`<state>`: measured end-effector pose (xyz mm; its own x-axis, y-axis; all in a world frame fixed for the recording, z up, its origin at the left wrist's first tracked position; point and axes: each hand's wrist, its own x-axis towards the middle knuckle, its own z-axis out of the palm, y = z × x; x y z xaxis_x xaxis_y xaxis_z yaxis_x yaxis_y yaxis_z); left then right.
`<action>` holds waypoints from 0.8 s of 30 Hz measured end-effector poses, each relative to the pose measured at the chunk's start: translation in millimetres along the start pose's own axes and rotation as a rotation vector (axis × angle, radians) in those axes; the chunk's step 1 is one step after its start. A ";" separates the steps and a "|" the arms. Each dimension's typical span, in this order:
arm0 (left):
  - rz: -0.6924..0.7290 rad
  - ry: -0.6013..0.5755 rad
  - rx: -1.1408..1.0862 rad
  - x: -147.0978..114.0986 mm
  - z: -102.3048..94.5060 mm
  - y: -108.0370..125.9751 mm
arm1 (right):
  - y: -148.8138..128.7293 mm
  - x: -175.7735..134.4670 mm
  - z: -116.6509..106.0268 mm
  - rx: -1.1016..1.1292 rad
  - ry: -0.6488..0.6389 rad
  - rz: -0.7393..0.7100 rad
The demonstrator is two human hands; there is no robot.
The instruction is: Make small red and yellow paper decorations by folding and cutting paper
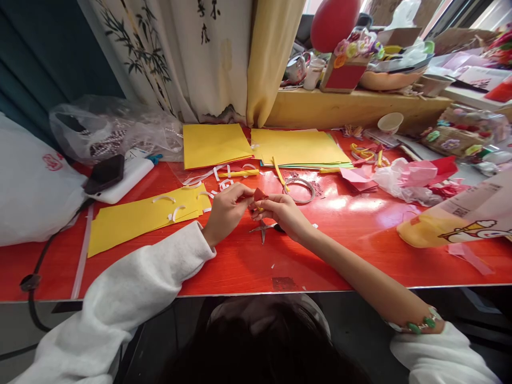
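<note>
Over the red table, a small folded-looking piece of red paper (pixel 260 195) is pinched between my two hands. My left hand (pixel 229 212) is closed on its left side, fingertips together. From the other side my right hand (pixel 286 213) grips it, with a bit of yellow showing under the fingers. Just below the hands lie scissors (pixel 262 229), blades apart, their dark handle partly covered by my right hand. A roll of tape (pixel 300 191) rests beyond my right hand. Close to my left hand are yellow paper strips (pixel 144 216) with curled white scraps on them.
Two stacks of yellow paper (pixel 216 145) lie at the back. On the left are a phone (pixel 104 175), a white box and plastic bags. To the right, a drink cup (pixel 452 218) lies tilted near pink and red paper scraps (pixel 424 176). The table's front edge runs below my forearms.
</note>
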<state>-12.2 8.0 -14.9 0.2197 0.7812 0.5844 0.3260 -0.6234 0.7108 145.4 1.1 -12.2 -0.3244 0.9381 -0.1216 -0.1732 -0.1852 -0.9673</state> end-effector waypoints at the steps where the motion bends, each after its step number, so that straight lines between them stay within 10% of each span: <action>1: 0.011 -0.001 0.011 0.1 -0.1 0.4 | -1.9 -0.2 -0.2 0.007 0.001 0.006; 24: -0.239 -0.259 -0.263 3.9 -0.4 -9.4 | -7.2 1.5 -13.3 0.215 -0.103 0.162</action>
<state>-14.8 16.9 -19.1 0.4008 0.8664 0.2979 0.1580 -0.3856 0.9090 158.5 7.8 -8.4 -0.4544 0.8586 -0.2374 -0.3008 -0.3987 -0.8663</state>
